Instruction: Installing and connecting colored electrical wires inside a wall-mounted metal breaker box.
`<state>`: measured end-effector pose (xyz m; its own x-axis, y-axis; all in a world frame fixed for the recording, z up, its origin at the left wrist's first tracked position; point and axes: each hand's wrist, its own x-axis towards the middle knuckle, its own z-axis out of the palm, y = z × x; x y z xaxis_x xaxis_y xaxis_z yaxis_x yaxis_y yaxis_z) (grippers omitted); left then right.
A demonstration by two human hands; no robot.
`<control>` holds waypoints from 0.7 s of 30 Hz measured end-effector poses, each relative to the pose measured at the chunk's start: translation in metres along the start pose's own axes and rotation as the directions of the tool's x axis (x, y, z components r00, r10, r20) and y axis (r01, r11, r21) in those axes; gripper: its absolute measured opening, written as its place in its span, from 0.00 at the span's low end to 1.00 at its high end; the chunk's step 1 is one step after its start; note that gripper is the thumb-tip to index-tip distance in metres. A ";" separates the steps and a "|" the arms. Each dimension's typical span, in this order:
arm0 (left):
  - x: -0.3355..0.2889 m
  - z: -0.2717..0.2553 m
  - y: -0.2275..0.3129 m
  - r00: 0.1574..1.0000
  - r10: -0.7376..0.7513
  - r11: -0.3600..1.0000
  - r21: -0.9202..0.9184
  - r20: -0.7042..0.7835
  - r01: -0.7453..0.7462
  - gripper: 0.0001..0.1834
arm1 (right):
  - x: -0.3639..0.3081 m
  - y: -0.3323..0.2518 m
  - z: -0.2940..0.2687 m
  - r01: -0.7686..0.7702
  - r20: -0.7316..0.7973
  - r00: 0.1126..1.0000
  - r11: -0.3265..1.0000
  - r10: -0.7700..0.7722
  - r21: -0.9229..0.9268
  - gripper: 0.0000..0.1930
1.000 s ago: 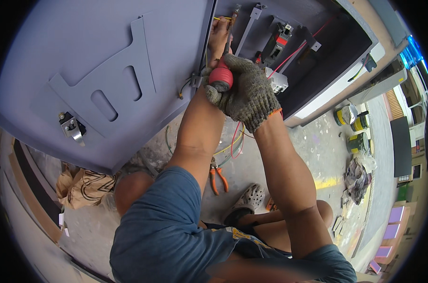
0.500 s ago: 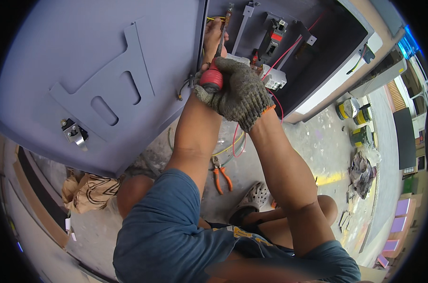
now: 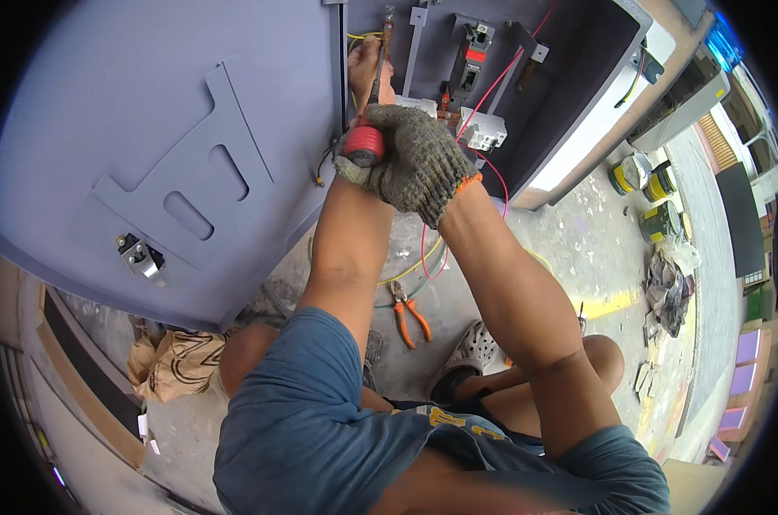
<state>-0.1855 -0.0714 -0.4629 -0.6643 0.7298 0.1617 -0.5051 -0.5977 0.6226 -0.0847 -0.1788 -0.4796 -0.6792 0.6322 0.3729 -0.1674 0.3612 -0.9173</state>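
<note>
My right hand, in a grey knit glove with an orange cuff edge, is closed round the red handle of a screwdriver. The screwdriver's shaft points up toward a copper bar inside the grey metal cabinet. Beyond it, my bare left hand reaches in beside the bar, its fingers pinched at a yellow wire. The glove and screwdriver hide part of my left wrist. Right of the bar are a black breaker with a red band and a light grey breaker.
The open cabinet door fills the left side. Orange-handled pliers lie on the floor below loose pink, yellow and green wires. A crumpled paper bag sits at left; several paint tins and a crumpled plastic bag are at right.
The view has shifted slightly, so the cabinet and hands appear farther left and a little higher. Both hands keep nearly the same grip and place at the copper bar.
</note>
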 end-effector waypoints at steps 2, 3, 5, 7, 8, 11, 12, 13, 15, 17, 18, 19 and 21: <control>0.012 -0.030 0.011 0.998 0.062 0.998 -0.003 -0.017 -0.062 0.13 | 0.005 -0.067 0.038 -0.306 -0.056 0.920 0.801 0.387 0.514 0.14; 0.009 -0.026 0.010 0.998 0.060 0.998 -0.004 -0.017 -0.060 0.12 | 0.003 -0.096 0.042 -0.391 0.043 0.699 0.330 0.714 0.859 0.15; 0.013 -0.027 0.018 0.998 0.063 0.997 0.043 0.008 -0.063 0.11 | 0.006 -0.103 0.048 -0.408 0.028 0.689 0.356 0.724 0.841 0.16; 0.015 -0.028 0.019 0.999 0.020 0.996 0.089 0.044 -0.024 0.10 | 0.004 -0.100 0.044 -0.421 -0.006 0.665 0.381 0.747 0.823 0.17; 0.013 -0.027 0.016 0.999 0.013 0.996 0.088 0.045 -0.017 0.10 | 0.002 -0.098 0.041 -0.374 -0.002 0.683 0.352 0.731 0.858 0.18; 0.012 -0.027 0.020 0.995 0.013 0.993 0.119 0.096 -0.025 0.12 | 0.003 -0.097 0.043 -0.346 0.020 0.707 0.321 0.707 0.882 0.19; 0.011 -0.025 0.022 0.996 0.013 0.992 0.123 0.093 -0.025 0.12 | 0.003 -0.097 0.045 -0.356 0.024 0.705 0.324 0.709 0.877 0.18; 0.009 -0.024 0.023 0.995 0.009 0.992 0.121 0.099 -0.021 0.12 | 0.003 -0.096 0.046 -0.356 0.027 0.704 0.319 0.710 0.878 0.18; 0.008 -0.022 0.024 0.995 0.011 0.991 0.135 0.096 -0.024 0.12 | 0.004 -0.094 0.048 -0.309 0.022 0.719 0.292 0.695 0.905 0.16; 0.005 -0.022 0.020 0.994 0.001 0.989 0.144 0.110 -0.017 0.12 | 0.003 -0.090 0.048 -0.306 -0.007 0.718 0.324 0.696 0.895 0.15; 0.007 -0.025 0.025 0.993 0.009 0.987 0.161 0.120 -0.028 0.12 | 0.004 -0.090 0.052 -0.312 -0.017 0.725 0.351 0.689 0.883 0.14; 0.010 -0.027 0.028 0.993 0.017 0.985 0.166 0.118 -0.037 0.12 | 0.006 -0.089 0.056 -0.316 -0.009 0.729 0.347 0.685 0.883 0.14; 0.014 -0.030 0.031 0.993 -0.008 0.969 0.248 0.118 -0.021 0.13 | 0.006 -0.087 0.062 -0.293 0.047 0.748 0.265 0.662 0.919 0.13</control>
<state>-0.2269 -0.0901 -0.4645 -0.5906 0.7687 0.2455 -0.3386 -0.5122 0.7893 -0.1188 -0.2487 -0.4061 -0.6524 0.6797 -0.3352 -0.5021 -0.7190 -0.4806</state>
